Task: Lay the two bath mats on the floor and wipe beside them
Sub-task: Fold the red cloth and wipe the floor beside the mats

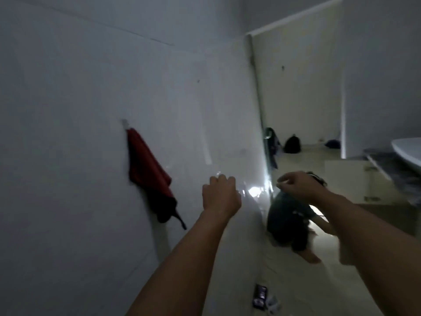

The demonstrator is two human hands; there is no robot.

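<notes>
Both hands, left hand (219, 192) and right hand (296, 184), are hanging curled and seemingly empty, no mats showing, so fetching them is coming next.

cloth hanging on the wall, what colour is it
Red, darkening to black at the bottom: the cloth, head view.

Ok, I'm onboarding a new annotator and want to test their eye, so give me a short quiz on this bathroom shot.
1. True or false: the red cloth hangs from a hook on the wall.
2. Where is the sink? A) at the right edge of the view B) on the left wall C) beyond the doorway
3. What sits on the floor beyond the doorway, against the far wall?
Key: 1 true; 2 A; 3 a dark bag.
</notes>
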